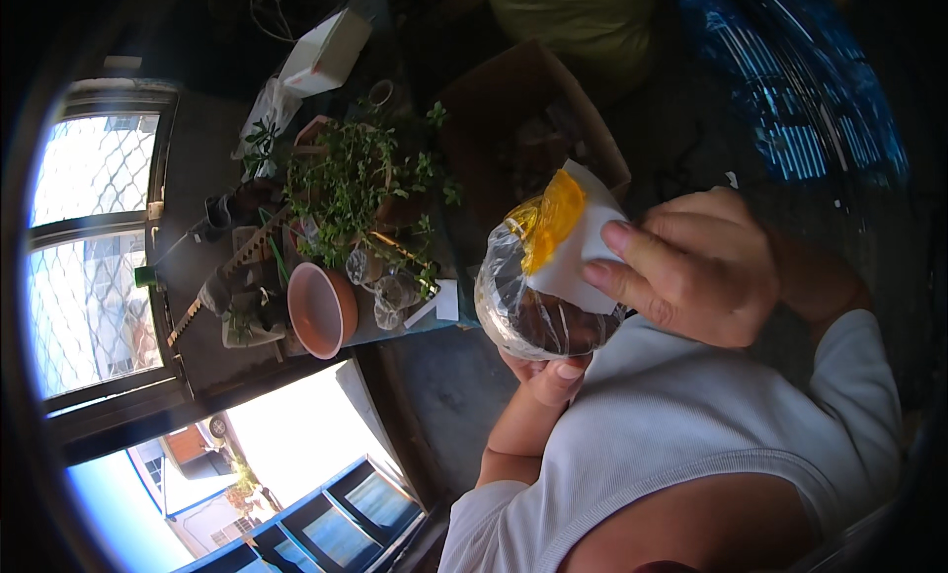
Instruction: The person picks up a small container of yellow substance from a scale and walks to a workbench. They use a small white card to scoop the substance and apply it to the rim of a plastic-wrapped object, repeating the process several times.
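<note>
My left hand (556,378) holds up a round, bowl-like container (494,311) from below, its fingers partly hidden behind it. Clear, crinkled plastic wrap (504,267) covers the container, and something dark shows through it. With thumb and fingers, my right hand (696,267) pinches a white, stiff-looking piece (583,262) against the wrapped top. A shiny, see-through yellow film or gel-like patch (555,218) lies along that white piece's far left edge; I cannot tell its exact kind.
Left of my hands, a table carries a leafy green plant (355,183), a terracotta pot (322,311), clear cups (393,295) and a saw (262,235). An open cardboard box (583,109) stands beyond the container. A yellow-green sack (573,20) and blue plastic (790,89) lie farther off.
</note>
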{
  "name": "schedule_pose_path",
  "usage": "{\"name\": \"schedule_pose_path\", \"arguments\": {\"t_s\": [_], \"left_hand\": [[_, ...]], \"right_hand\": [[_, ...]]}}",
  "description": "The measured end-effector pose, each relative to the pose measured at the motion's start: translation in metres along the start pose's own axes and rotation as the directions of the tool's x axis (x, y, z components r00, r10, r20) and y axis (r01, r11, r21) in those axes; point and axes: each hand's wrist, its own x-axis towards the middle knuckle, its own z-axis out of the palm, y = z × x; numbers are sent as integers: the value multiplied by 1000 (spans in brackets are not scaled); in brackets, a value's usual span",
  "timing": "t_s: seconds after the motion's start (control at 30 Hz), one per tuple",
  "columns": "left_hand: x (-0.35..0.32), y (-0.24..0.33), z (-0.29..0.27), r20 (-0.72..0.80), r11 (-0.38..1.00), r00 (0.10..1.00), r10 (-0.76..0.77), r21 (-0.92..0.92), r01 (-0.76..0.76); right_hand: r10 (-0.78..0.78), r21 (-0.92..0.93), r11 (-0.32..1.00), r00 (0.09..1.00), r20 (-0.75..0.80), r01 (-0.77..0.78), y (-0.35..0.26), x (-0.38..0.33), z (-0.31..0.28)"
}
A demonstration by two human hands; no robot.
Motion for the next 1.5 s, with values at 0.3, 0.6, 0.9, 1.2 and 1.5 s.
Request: {"name": "schedule_pose_path", "arguments": {"t_s": [0.3,0.6,0.9,1.2,1.5], "left_hand": [[-2,3,-4,-143,988,988,-65,-147,44],[19,-8,-20,118,928,986,119,-366,-68],[33,-15,-34,64,827,998,-12,-561,46],[63,-15,-73,-40,815,998,-53,-579,20],[126,-29,-85,-83,935,996,24,-350,-52]], "right_hand": [[-53,12,999,998,15,53,10,8,8],[-66,9,998,994,-81,67,24,26,22],[136,83,988,988,-77,-129,53,37,36],[465,289,863,875,-133,-414,89,30,78],[656,451,699,749,-96,-555,131,-2,115]]}}
